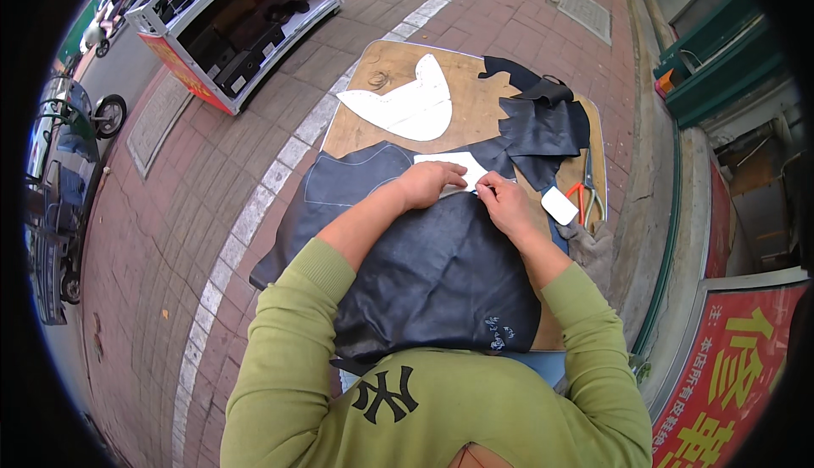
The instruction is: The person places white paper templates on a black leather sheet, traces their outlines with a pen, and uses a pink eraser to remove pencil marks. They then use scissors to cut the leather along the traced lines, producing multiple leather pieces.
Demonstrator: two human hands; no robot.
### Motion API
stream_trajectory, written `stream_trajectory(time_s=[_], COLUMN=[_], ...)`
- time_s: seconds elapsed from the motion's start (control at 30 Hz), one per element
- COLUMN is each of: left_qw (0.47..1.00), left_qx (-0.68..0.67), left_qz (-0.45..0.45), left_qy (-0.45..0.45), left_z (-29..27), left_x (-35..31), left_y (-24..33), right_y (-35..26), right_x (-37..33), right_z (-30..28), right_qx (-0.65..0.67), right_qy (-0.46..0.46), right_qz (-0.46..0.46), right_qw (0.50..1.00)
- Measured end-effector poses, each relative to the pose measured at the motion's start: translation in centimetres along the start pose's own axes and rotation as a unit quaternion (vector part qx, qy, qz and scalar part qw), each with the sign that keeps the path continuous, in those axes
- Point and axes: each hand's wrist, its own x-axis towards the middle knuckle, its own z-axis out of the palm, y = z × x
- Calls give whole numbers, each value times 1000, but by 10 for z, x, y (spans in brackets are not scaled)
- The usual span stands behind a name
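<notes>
A large sheet of black leather lies across the table and hangs toward my body. My left hand rests on a white paper pattern on the leather's upper part, its fingers laid on the pattern. Close beside it, my right hand is closed in a pinch at the pattern's right edge; what sits between the fingertips is too small to make out. A pale curved outline is drawn on the leather left of my left hand. Farther off lies a second white pattern with two pointed ends.
The wooden table also carries cut black leather scraps, orange-handled scissors, a small white card and a grey cloth. An open cabinet stands far left on the brick pavement. A red sign is at right.
</notes>
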Motion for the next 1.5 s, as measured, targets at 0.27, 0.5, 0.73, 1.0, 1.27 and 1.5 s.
stream_trajectory(time_s=[0.27, 0.5, 0.73, 1.0, 1.27, 1.5], left_qw=[982, 958, 945, 944, 944, 948], left_qx=[186, 273, 309, 304, 299, 281], left_qz=[-6, -30, -61, -72, -77, -81], left_qy=[-36, -76, -94, -108, -114, -124], left_z=[-1, 17, 29, 27, 26, 23], left_x=[2, 12, 19, 19, 20, 18], left_y=[41, 69, 79, 83, 84, 83], right_y=[13, 24, 40, 55, 51, 50], right_x=[-20, -30, -31, -18, -18, -20], right_z=[-23, -34, -39, -46, -29, -29], right_qx=[-20, -28, -14, -33, 123, 128], right_qy=[2, 14, 17, 95, 24, 9], right_qz=[21, 22, 24, -1, 76, 92], right_qw=[1000, 999, 999, 995, 989, 987])
